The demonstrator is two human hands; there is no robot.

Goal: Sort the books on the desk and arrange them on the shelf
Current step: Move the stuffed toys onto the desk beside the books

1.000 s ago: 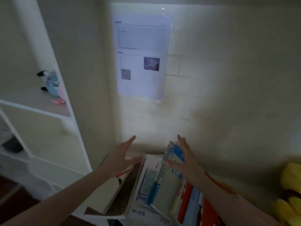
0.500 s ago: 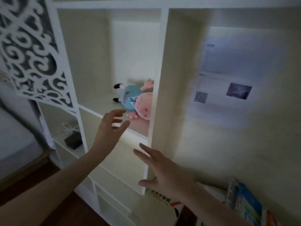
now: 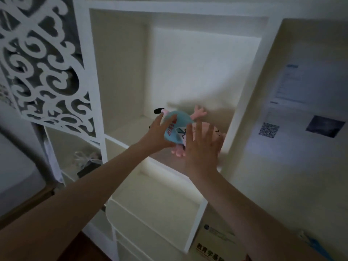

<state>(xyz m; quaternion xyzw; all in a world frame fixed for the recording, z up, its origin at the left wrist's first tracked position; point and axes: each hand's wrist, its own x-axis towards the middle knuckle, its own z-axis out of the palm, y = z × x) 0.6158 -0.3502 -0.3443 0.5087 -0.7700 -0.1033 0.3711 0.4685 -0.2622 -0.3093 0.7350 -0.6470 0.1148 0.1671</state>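
Dim light, wide-angle head view. White wooden shelf unit [image 3: 243, 102] with open cubbies; carved white scrollwork panel [image 3: 41, 59] at upper left.

Small plush toy, pink body in a light-blue shirt [image 3: 177, 129], lying on its side on the floor of the large upper cubby, black-tipped feet toward the left, pink head toward the right wall.

Left hand [image 3: 160, 132] reaching in, fingers spread and laid against the blue shirt; contact there, but not closed around it. Right hand [image 3: 201, 147] raised in front of the pink head, fingers splayed wide; touching or just short of it, cannot tell, since the hand hides that side.

Tan book with dark printed characters on the cover [image 3: 212, 245] lying at bottom right, below the shelf's side wall, partly behind the right forearm. Blue-edged book [image 3: 314, 243] at far right edge, mostly cut off.

White printed sheet with a QR code and a dark photo [image 3: 301, 113] on the wall at right. Small dark box with white ribbon [image 3: 88, 164] in the lower left cubby.
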